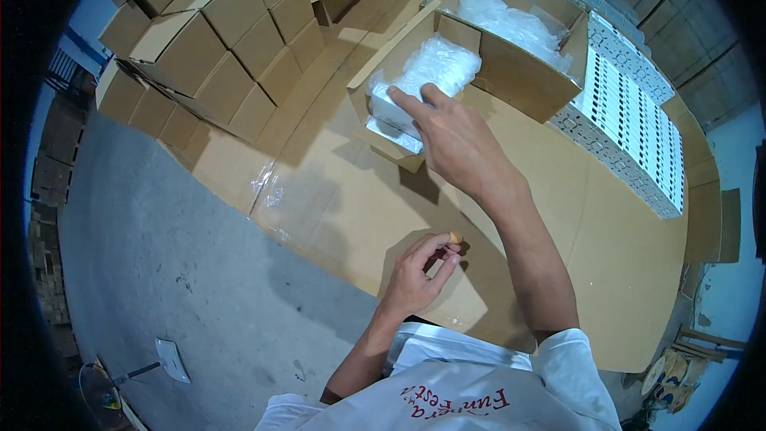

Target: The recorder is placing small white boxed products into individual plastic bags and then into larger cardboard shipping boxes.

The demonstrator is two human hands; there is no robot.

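Packing station, cardboard-covered work surface (pixel 335 215). Right hand (pixel 455 140) — fingers laid over a white plastic-wrapped bundle (pixel 395 116) at the near end of a small open carton (pixel 415 72), closing on it though not clearly clamped. Left hand (pixel 419 271) — low and near the body, thumb and fingertips pinched on a small tan piece (pixel 456 237). Larger open carton (pixel 519 24) just behind, holding loose clear plastic wrap. White perforated metal strips (pixel 630 112) lie stacked to the right; closed cartons (pixel 215 32) are stacked at left. Step in hand, as judged: seating or lifting the bundle. The next move calls for a firm grip and clearance of the carton's flaps.
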